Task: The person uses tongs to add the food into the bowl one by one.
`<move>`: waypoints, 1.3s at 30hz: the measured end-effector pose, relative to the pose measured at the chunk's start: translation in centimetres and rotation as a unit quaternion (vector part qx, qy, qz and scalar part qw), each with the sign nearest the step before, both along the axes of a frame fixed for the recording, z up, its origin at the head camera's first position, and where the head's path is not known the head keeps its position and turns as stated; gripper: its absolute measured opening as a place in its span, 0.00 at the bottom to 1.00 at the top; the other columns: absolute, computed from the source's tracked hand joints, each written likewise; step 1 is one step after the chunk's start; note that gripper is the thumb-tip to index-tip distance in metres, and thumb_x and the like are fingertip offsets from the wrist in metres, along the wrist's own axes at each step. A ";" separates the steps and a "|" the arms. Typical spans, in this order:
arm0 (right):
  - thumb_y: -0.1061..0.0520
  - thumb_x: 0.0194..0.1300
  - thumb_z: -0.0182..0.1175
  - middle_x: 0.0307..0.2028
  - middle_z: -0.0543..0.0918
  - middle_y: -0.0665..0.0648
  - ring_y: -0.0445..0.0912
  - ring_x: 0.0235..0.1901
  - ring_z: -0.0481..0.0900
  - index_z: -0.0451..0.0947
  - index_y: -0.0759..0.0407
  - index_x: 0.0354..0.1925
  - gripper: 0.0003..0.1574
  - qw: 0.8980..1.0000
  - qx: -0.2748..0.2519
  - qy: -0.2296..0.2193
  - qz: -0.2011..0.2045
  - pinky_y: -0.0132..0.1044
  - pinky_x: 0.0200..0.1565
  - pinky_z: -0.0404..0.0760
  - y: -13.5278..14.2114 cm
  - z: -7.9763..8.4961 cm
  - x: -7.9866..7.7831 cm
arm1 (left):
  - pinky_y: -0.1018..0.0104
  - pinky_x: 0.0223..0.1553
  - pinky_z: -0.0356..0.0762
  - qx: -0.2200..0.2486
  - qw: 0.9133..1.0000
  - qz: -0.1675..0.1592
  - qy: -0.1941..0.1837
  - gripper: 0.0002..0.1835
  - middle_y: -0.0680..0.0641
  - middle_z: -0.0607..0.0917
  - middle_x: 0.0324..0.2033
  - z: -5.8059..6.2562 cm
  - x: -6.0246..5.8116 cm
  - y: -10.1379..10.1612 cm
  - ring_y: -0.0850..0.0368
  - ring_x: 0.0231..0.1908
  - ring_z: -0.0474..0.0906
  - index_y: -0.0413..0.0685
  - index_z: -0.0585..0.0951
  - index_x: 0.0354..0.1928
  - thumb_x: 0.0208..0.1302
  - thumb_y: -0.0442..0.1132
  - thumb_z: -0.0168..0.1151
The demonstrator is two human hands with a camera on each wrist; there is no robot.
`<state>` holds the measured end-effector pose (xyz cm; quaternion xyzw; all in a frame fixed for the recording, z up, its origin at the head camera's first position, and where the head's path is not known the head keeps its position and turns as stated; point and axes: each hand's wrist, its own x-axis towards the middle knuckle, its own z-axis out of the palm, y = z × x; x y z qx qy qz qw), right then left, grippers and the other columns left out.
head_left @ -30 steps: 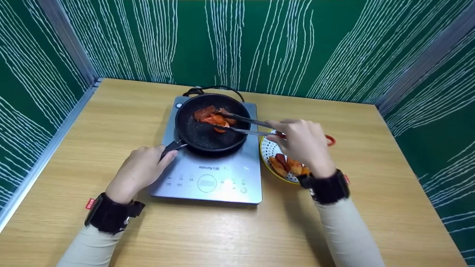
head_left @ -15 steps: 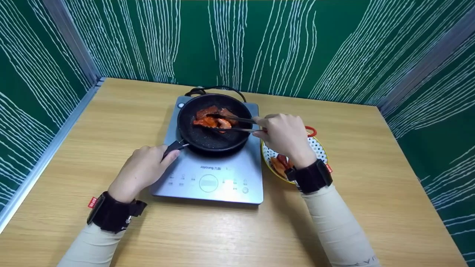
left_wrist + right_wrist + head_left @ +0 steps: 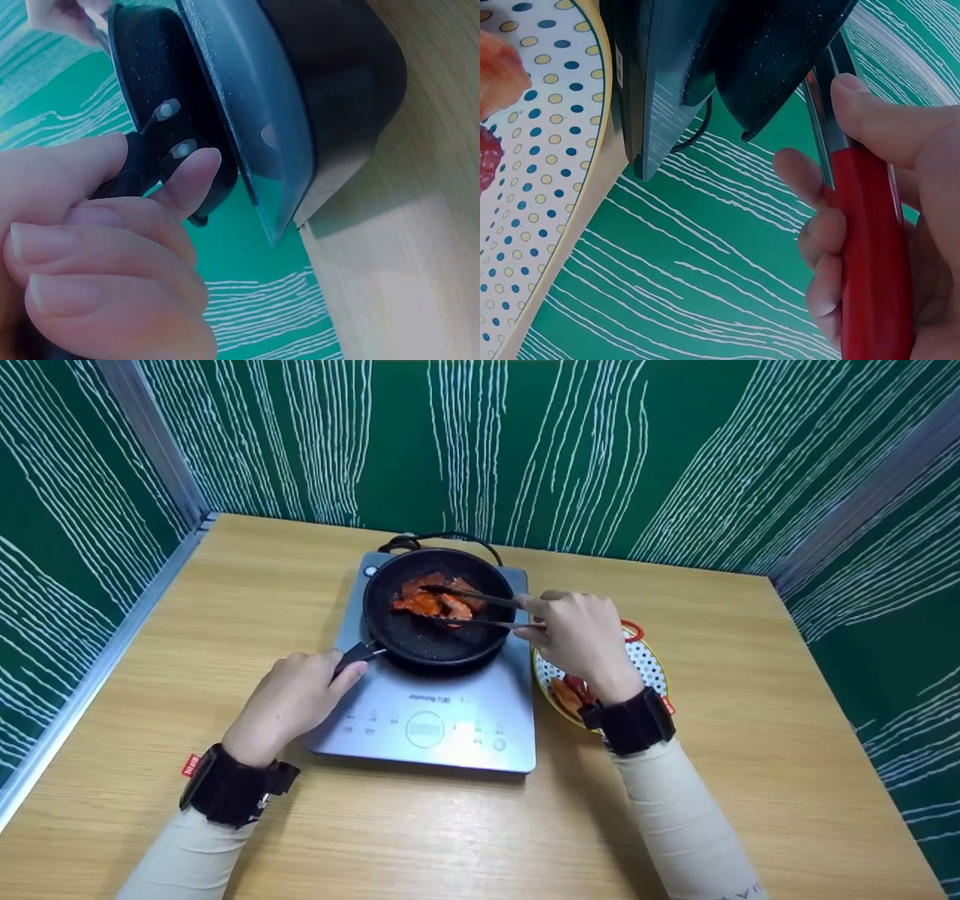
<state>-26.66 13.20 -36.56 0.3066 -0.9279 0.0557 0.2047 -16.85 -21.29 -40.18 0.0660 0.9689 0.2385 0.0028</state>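
My left hand grips the black handle of a frying pan; in the left wrist view its fingers curl round that handle, the thumb lying along it. Reddish and orange pieces of food that look like meat are grouped in the pan. From the right, my right hand holds a pair of tongs, whose two arms spread over the food. Whether the tips pinch a piece cannot be told. The tongs' red handle lies in the curled fingers in the right wrist view.
Beneath the pan is a silver induction cooker, its black cord behind. Right of it, partly under my right arm, stands a dotted bowl with red handle and food pieces. Green walls enclose the wooden table.
My right hand has moved left, carrying the tongs further over the pan, then stays nearly still. The orange piece lies a little further left. My left hand keeps its grip on the pan handle.
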 end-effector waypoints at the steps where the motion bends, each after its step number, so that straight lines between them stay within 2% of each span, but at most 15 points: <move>1: 0.41 0.59 0.69 0.27 0.81 0.50 0.45 0.19 0.71 0.84 0.47 0.52 0.24 1.000 0.000 0.001 -0.001 0.39 0.18 0.64 0.1 0.0 0.1 | 0.62 0.24 0.60 0.000 1.000 0.000 0.000 0.22 0.49 0.67 0.20 0.0 0.0 0.0 0.52 0.22 0.68 0.48 0.75 0.31 0.74 0.58 0.48; 10: 0.42 0.59 0.69 0.30 0.83 0.53 0.47 0.21 0.74 0.86 0.51 0.47 0.21 1.000 -0.003 0.003 -0.009 0.39 0.20 0.69 1.0 0.7 1.0 | 0.62 0.24 0.60 0.003 1.000 0.002 -0.005 0.21 0.49 0.67 0.20 0.1 -0.1 0.1 0.52 0.22 0.68 0.49 0.75 0.31 0.74 0.57 0.48; 13: 0.43 0.59 0.70 0.31 0.84 0.53 0.47 0.20 0.74 0.86 0.50 0.48 0.22 1.000 0.000 0.016 -0.015 0.39 0.18 0.68 1.3 0.8 1.1 | 0.62 0.23 0.59 -0.002 1.000 0.000 0.002 0.22 0.50 0.67 0.19 0.1 0.0 0.1 0.52 0.21 0.67 0.48 0.74 0.30 0.74 0.57 0.48; 17: 0.43 0.59 0.70 0.32 0.85 0.54 0.48 0.19 0.74 0.85 0.48 0.51 0.23 1.000 0.006 0.019 -0.021 0.39 0.16 0.66 1.4 0.5 1.0 | 0.62 0.22 0.58 -0.008 1.000 -0.002 0.007 0.23 0.50 0.66 0.19 0.0 0.0 0.1 0.53 0.20 0.67 0.47 0.73 0.29 0.74 0.57 0.47; 25: 0.43 0.59 0.70 0.27 0.82 0.52 0.47 0.18 0.71 0.86 0.49 0.47 0.20 1.000 -0.011 0.011 -0.027 0.39 0.17 0.65 0.9 -0.1 0.9 | 0.63 0.22 0.59 0.000 1.000 0.002 -0.005 0.23 0.50 0.66 0.19 0.0 0.0 0.2 0.54 0.19 0.66 0.48 0.73 0.29 0.74 0.58 0.47; 30: 0.44 0.60 0.70 0.27 0.82 0.52 0.46 0.18 0.71 0.86 0.49 0.49 0.20 0.999 -0.020 0.008 -0.026 0.38 0.17 0.64 0.8 -0.4 1.1 | 0.63 0.22 0.59 -0.001 1.000 0.000 -0.002 0.22 0.50 0.66 0.18 -0.1 0.1 0.2 0.54 0.19 0.66 0.48 0.73 0.29 0.74 0.57 0.48; 35: 0.39 0.61 0.67 0.32 0.85 0.52 0.46 0.19 0.76 0.83 0.47 0.53 0.24 0.999 -0.031 0.008 -0.028 0.37 0.16 0.64 2.2 0.0 2.0 | 0.63 0.22 0.59 0.000 1.000 0.000 -0.005 0.22 0.50 0.66 0.18 0.0 0.1 0.2 0.54 0.20 0.67 0.48 0.74 0.29 0.74 0.57 0.48; 39: 0.38 0.62 0.65 0.36 0.87 0.53 0.46 0.20 0.79 0.81 0.47 0.56 0.27 0.998 -0.049 0.016 -0.024 0.36 0.15 0.63 4.8 0.5 3.1 | 0.63 0.22 0.59 0.002 1.000 0.002 -0.008 0.22 0.50 0.66 0.18 0.1 0.0 0.2 0.54 0.19 0.67 0.48 0.74 0.30 0.74 0.58 0.47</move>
